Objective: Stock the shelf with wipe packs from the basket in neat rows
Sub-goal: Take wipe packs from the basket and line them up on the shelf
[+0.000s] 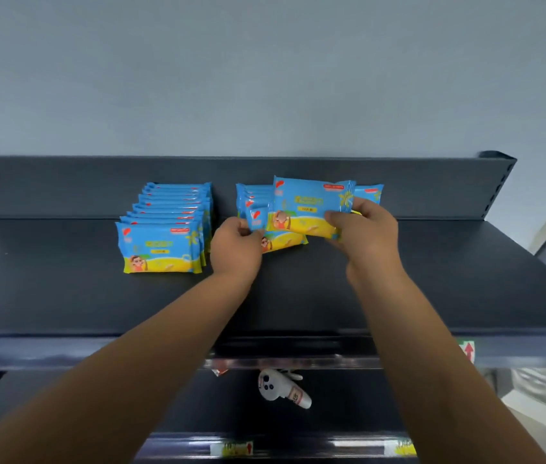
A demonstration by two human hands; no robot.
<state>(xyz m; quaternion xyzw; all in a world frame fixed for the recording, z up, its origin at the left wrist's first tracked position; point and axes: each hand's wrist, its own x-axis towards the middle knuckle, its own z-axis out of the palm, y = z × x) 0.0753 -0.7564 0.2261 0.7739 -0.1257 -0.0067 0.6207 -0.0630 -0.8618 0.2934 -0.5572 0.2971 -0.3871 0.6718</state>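
We look down on a dark shelf [399, 296] that holds two rows of blue and yellow wipe packs. The left row [168, 222] stands at centre left of the frame, its packs leaning one behind another back toward the back panel [64, 185]. The right row [253, 195] sits just beside it at the centre, with a gap between them.

Our right hand [362, 226] grips one held pack [308, 205] by its right end, fingers curled round it, tilted above the right row (it covers most of that row). Our left hand [236, 246] pinches the left edge of the front pack [283, 241] of that row.

On the lower shelf, bottom centre, lies a white object [278, 386]; we cannot tell what it is.
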